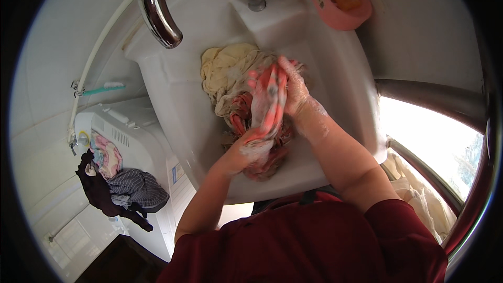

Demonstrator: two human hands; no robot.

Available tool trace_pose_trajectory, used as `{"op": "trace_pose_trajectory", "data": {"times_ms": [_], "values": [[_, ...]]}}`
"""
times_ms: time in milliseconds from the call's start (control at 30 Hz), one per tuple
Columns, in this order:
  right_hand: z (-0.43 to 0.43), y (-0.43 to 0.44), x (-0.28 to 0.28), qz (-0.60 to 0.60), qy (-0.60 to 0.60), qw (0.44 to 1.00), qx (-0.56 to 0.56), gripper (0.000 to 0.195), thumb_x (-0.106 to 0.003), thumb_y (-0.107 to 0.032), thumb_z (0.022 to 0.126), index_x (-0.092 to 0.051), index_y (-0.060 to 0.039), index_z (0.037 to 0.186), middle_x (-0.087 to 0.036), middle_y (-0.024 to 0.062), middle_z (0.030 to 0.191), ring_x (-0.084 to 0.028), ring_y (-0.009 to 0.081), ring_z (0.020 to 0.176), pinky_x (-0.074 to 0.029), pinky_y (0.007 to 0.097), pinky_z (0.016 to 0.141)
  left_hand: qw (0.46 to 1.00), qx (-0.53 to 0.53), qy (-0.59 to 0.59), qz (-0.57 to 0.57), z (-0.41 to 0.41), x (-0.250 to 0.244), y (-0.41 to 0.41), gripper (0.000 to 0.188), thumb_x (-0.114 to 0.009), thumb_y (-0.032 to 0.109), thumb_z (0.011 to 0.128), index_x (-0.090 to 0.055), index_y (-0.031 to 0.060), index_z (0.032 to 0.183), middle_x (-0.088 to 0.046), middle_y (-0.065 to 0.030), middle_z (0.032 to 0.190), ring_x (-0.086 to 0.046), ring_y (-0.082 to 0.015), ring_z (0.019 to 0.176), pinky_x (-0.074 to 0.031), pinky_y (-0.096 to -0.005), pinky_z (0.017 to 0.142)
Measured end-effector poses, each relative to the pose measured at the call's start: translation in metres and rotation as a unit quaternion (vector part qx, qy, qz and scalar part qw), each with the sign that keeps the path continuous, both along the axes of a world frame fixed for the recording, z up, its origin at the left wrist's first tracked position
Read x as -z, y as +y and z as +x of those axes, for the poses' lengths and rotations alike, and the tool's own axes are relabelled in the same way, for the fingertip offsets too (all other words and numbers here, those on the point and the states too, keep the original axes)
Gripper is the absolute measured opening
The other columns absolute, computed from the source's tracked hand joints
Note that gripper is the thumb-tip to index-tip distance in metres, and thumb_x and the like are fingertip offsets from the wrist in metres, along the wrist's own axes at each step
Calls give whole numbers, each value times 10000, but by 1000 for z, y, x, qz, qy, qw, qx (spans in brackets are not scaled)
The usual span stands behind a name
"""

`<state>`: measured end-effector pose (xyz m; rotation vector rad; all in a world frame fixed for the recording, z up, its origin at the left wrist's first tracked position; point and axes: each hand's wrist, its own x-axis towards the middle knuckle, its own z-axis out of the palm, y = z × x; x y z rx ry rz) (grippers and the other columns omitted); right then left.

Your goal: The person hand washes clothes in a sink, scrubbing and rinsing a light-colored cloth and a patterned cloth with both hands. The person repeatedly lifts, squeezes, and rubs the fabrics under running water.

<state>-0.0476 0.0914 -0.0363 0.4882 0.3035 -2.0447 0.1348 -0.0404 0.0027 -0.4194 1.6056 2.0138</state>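
Both hands hold a wet, soapy red, white and dark patterned cloth over a white sink. My left hand grips its lower end, with lather on the wrist. At the cloth's upper right, my right hand is closed on it, foam on the palm side and wrist; motion blurs some fingers. Part of the same or another red and dark cloth hangs or lies below, in the basin. Beside it, a cream-coloured cloth lies bunched and wet at the basin's left.
A chrome spout juts in above the sink's upper left. On the back rim are a grey metal tap and a pink plastic soap dish. At left, clothes lie on a white appliance; a green-handled brush is near a pipe.
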Motion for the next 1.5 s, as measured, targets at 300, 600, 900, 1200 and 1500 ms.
{"op": "trace_pose_trajectory", "data": {"times_ms": [300, 600, 900, 1200, 1500], "values": [[39, -17, 131, 25, 141, 990, 0, 264, -624, -301, 847, -575, -120, 1033, -557, 20, 857, -553, 151, 769, -469, 328, 676, 930, -168, 242, -218, -83, 3, 46, 319, -534, 90, 771, -563, 90, 1088, -565, -114, 1069, -571, -281, 981, -471, -390, 852], [29, -32, 22, 207, 8, 975, 75, 225, -484, -298, 927, -543, -130, 1065, -562, 42, 957, -528, 155, 897, -450, 280, 775, 861, -265, 260, -346, -137, 63, 22, 412, -533, -116, 670, -606, 67, 1031, -520, -151, 1102, -536, -317, 1005, -431, -382, 888], [24, -17, 10, 300, 57, 952, 23, 142, -559, -204, 855, -559, -132, 977, -543, 34, 777, -521, 125, 676, -424, 261, 559, 888, -280, 118, -345, -142, 25, 34, 390, -545, -13, 728, -523, 70, 1109, -619, -171, 974, -601, -334, 907, -483, -375, 792], [16, -12, -27, 391, 87, 898, -183, 230, -526, -298, 885, -582, -80, 929, -583, 76, 835, -546, 219, 744, -449, 303, 656, 865, -230, 286, -343, -95, 10, 87, 268, -618, 38, 790, -576, 51, 1054, -644, -101, 1008, -607, -217, 957, -453, -319, 875], [24, -9, -52, 257, 420, 775, -396, 471, -614, -476, 771, -585, -66, 1002, -578, 42, 760, -542, 196, 686, -445, 332, 669, 982, -132, 33, 133, -106, 2, -36, 480, -616, 341, 873, -522, 23, 1221, -607, -86, 1117, -590, -208, 1005, -480, -337, 862]]}}
